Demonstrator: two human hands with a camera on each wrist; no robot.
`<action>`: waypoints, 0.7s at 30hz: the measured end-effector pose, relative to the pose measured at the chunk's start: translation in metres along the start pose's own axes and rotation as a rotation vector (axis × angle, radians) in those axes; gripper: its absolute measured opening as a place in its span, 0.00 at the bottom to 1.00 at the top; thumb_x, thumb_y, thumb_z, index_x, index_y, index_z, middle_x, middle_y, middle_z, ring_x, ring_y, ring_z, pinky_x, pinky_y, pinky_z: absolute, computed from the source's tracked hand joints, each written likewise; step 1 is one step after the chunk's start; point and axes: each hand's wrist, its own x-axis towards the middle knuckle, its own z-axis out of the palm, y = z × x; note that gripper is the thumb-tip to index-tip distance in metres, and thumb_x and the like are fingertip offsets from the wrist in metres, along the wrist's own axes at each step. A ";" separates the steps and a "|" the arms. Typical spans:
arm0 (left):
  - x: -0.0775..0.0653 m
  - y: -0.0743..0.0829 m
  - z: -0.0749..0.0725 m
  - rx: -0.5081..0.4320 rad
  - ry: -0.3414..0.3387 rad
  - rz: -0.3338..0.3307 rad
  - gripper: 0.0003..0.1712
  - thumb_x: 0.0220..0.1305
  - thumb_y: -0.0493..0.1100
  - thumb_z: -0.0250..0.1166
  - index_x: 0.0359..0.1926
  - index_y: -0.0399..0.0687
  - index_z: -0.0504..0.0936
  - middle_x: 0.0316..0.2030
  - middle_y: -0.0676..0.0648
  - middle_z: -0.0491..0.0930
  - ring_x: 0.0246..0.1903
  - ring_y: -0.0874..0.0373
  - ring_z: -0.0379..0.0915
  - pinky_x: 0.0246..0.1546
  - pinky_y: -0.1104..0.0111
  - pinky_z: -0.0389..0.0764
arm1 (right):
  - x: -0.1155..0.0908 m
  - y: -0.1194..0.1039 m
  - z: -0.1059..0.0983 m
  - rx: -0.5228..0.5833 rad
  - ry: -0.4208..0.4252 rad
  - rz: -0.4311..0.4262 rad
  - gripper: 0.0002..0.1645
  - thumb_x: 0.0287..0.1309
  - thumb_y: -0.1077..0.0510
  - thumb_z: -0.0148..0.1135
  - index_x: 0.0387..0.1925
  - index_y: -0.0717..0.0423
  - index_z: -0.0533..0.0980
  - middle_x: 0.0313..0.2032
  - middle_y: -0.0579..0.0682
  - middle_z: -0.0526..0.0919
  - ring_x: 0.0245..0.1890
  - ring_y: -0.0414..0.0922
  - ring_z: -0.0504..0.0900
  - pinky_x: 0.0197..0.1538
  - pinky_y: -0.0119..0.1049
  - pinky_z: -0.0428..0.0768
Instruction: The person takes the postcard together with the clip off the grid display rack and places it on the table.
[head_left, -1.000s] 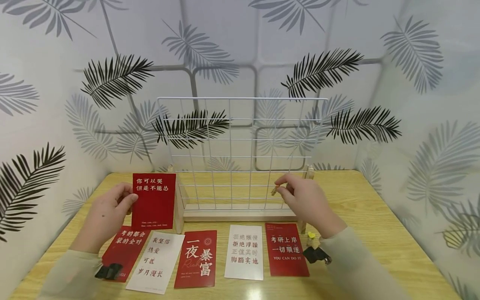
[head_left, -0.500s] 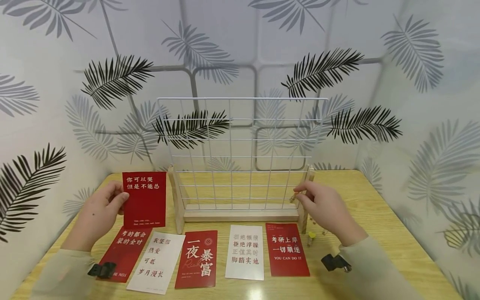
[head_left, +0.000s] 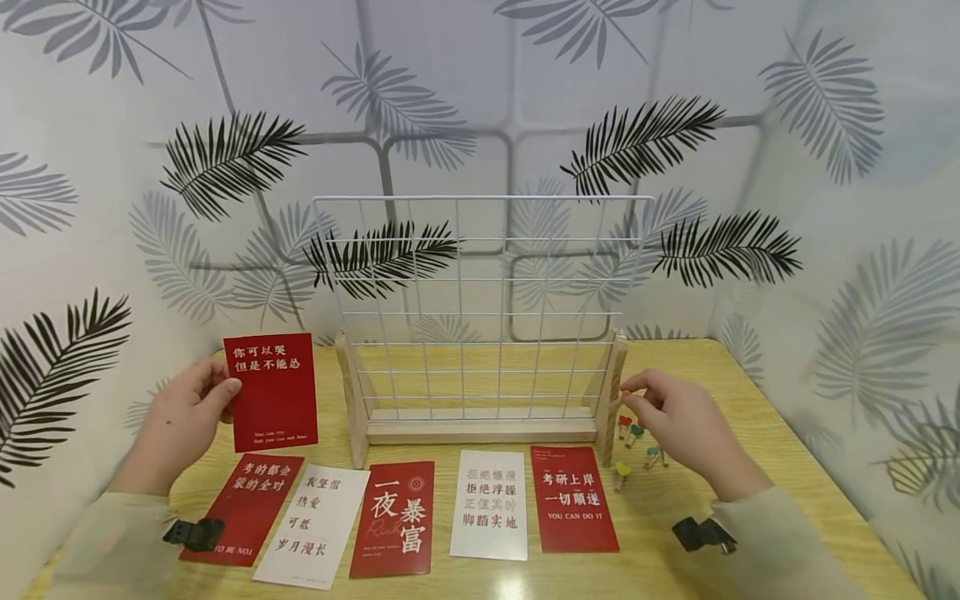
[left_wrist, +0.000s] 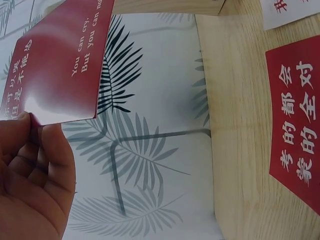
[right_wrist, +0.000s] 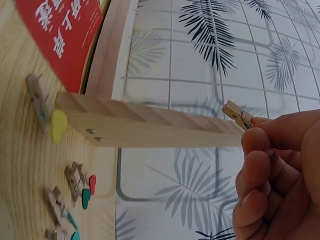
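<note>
My left hand point(head_left: 183, 417) pinches a red card point(head_left: 273, 400) with white lettering by its left edge, thumb in front. The card is held upright above the table at the left of the rack. In the left wrist view the same red card point(left_wrist: 60, 65) stands out from the fingertips. On the other side, my right hand point(head_left: 678, 421) is beside the rack's right post. Between its thumb and forefinger it pinches a small wooden clothespin point(right_wrist: 239, 114), clearest in the right wrist view. The white wire grid rack point(head_left: 480, 333) on wooden feet stands between the hands.
A row of red and white cards lies before the rack, among them a white card point(head_left: 489, 504) and a red card point(head_left: 574, 498). Several clothespins with coloured hearts lie right of the rack, one with a yellow heart point(head_left: 622, 470). A patterned wall covering stands behind.
The left hand has moved left with the red card, away from the rack. The right hand has moved right with the clothespin, from before the grid to beyond the right post.
</note>
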 end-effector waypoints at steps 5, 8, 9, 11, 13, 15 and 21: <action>0.006 -0.005 -0.001 -0.002 -0.010 -0.025 0.13 0.79 0.44 0.53 0.54 0.38 0.73 0.39 0.42 0.80 0.32 0.54 0.76 0.32 0.70 0.76 | -0.004 0.008 -0.004 0.001 0.002 -0.001 0.10 0.73 0.51 0.59 0.48 0.50 0.80 0.24 0.47 0.78 0.17 0.43 0.69 0.21 0.38 0.69; 0.013 -0.006 0.001 -0.003 -0.032 -0.036 0.13 0.80 0.44 0.52 0.54 0.39 0.73 0.39 0.42 0.79 0.33 0.52 0.76 0.33 0.68 0.76 | -0.006 0.014 -0.005 0.003 -0.012 0.008 0.11 0.73 0.50 0.59 0.48 0.49 0.80 0.24 0.46 0.78 0.17 0.43 0.69 0.21 0.38 0.69; 0.015 -0.006 0.003 -0.001 -0.041 -0.040 0.13 0.80 0.44 0.52 0.54 0.39 0.73 0.39 0.42 0.79 0.34 0.52 0.76 0.33 0.67 0.77 | -0.006 0.016 -0.006 0.003 -0.016 0.012 0.11 0.73 0.50 0.59 0.48 0.50 0.80 0.24 0.46 0.78 0.17 0.44 0.69 0.21 0.38 0.69; 0.020 -0.007 0.006 0.005 -0.053 -0.048 0.13 0.80 0.44 0.52 0.54 0.39 0.73 0.38 0.42 0.79 0.35 0.51 0.77 0.34 0.65 0.77 | -0.007 0.020 -0.006 -0.003 -0.027 0.018 0.10 0.73 0.51 0.59 0.48 0.50 0.80 0.24 0.46 0.78 0.18 0.44 0.70 0.21 0.38 0.69; 0.025 -0.008 0.009 0.011 -0.063 -0.054 0.12 0.79 0.43 0.52 0.53 0.39 0.73 0.38 0.41 0.78 0.34 0.50 0.77 0.34 0.63 0.77 | -0.007 0.025 -0.007 -0.008 -0.040 0.022 0.11 0.73 0.51 0.58 0.49 0.51 0.79 0.25 0.45 0.78 0.20 0.44 0.71 0.22 0.39 0.69; 0.029 -0.010 0.013 0.015 -0.070 -0.059 0.12 0.79 0.43 0.53 0.52 0.39 0.73 0.37 0.41 0.78 0.34 0.50 0.77 0.33 0.63 0.77 | -0.008 0.030 -0.007 -0.011 -0.056 0.035 0.10 0.73 0.52 0.59 0.49 0.52 0.79 0.25 0.45 0.78 0.21 0.44 0.71 0.22 0.39 0.69; 0.039 -0.014 0.023 -0.003 -0.093 -0.026 0.09 0.77 0.38 0.54 0.48 0.35 0.75 0.34 0.42 0.78 0.31 0.52 0.75 0.30 0.65 0.76 | -0.011 0.044 -0.008 -0.031 -0.118 0.070 0.12 0.74 0.52 0.58 0.50 0.54 0.79 0.26 0.46 0.79 0.24 0.44 0.74 0.24 0.39 0.71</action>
